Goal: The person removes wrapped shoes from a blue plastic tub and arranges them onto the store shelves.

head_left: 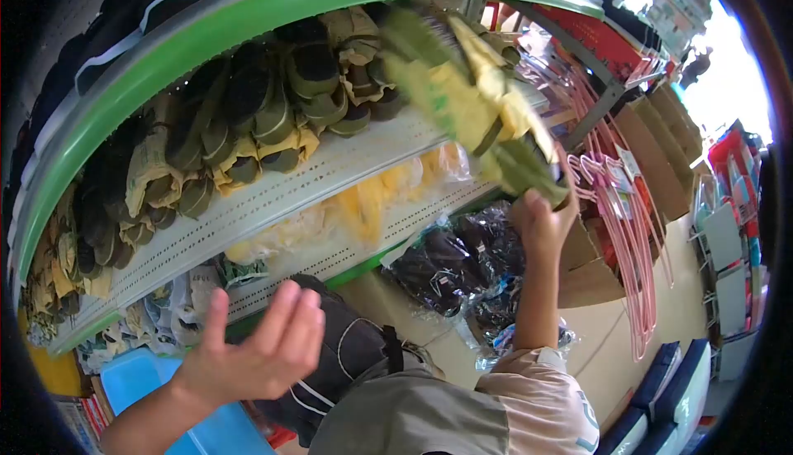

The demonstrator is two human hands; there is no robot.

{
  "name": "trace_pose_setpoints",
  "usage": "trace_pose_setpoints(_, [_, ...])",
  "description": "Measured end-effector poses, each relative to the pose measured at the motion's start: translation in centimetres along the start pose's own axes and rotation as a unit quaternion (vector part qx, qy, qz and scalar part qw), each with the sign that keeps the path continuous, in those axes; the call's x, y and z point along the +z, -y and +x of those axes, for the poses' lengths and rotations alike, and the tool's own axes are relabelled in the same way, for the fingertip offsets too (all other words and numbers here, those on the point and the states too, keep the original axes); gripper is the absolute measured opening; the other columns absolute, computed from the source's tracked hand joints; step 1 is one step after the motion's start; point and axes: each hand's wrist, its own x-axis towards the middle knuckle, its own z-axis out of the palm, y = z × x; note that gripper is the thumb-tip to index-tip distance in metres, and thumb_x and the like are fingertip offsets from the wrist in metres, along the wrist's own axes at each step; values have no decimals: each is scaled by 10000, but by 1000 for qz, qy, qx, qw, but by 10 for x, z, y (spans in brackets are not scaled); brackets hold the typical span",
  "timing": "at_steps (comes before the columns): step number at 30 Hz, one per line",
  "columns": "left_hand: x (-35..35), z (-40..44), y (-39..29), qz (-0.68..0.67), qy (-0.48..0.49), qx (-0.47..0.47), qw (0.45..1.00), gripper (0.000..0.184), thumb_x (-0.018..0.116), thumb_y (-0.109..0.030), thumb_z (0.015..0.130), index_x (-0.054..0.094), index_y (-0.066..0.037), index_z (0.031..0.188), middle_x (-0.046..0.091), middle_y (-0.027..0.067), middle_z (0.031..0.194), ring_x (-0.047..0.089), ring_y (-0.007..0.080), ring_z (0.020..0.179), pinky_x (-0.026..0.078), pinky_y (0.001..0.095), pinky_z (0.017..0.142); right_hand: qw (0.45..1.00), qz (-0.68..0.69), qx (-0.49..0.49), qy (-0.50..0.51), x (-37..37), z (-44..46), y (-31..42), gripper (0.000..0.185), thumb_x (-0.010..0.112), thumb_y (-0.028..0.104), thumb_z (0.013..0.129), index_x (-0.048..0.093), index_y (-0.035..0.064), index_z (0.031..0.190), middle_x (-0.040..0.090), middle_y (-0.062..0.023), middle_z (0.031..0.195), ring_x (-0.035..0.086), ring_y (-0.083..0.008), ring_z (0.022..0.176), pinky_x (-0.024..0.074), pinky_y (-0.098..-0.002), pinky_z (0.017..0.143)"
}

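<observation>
My right hand [545,220] grips the end of a pair of green shoes [520,166] wrapped in yellowish paper, held up at the right end of the shelf and partly blurred. Nothing is in my left hand [256,348], which is raised at the lower left with its fingers apart, in front of the lower shelves. Dark and olive green shoes [273,100], several with paper around them, stand in a packed row on the perforated white shelf [347,154].
Yellow plastic-wrapped goods [363,207] lie on the shelf below. Black items in clear bags [454,265] are on the floor. Pink hangers [619,240] and cardboard boxes [652,141] stand at the right. A blue bin [136,372] is at the lower left.
</observation>
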Motion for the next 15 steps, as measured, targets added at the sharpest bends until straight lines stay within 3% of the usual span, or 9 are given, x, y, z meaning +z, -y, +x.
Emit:
trace_pose_setpoints(3, [15, -15, 2, -38, 52, -67, 996, 267, 634, -124, 920, 594, -108, 1184, 536, 104, 1348, 520, 256, 1296, 332, 738, 1052, 996, -4, 19, -85, 3, 44, 0, 623, 715, -13, 759, 532, -50, 1353, 636, -171, 1196, 634, -222, 1080, 513, -338, 940])
trace_pose_setpoints(7, [30, -42, 3, -60, 93, -106, 988, 254, 630, -121, 907, 607, -84, 1157, 527, 135, 1363, 505, 283, 1314, 317, 744, 1060, 983, -128, -58, -118, -8, 136, -71, 623, 789, 62, 783, 540, -64, 1340, 668, -158, 1138, 632, -194, 1054, 506, -315, 931])
trace_pose_setpoints(9, [36, -51, 5, -80, 123, -143, 979, 237, 628, -138, 911, 616, -79, 1140, 544, 135, 1357, 509, 282, 1310, 329, 740, 1051, 975, -157, -108, -117, -11, 195, -117, 701, 858, 176, 736, 562, -66, 1323, 694, -136, 1117, 665, -183, 981, 512, -304, 900])
trace_pose_setpoints(12, [44, -62, 1, -110, 141, -187, 966, 252, 637, -120, 878, 637, -60, 1123, 528, 156, 1368, 496, 300, 1318, 317, 744, 1058, 965, -198, -133, -109, 13, 261, -158, 721, 874, 204, 718, 566, -68, 1311, 702, -141, 1108, 671, -189, 967, 516, -311, 886])
trace_pose_setpoints(15, [45, -80, -11, -140, 171, -232, 947, 317, 668, -102, 814, 642, -42, 1125, 516, 174, 1372, 477, 318, 1332, 290, 740, 1078, 927, -288, -219, -101, 42, 305, -195, 722, 883, 241, 707, 577, -70, 1283, 703, -165, 1105, 670, -211, 986, 512, -329, 891])
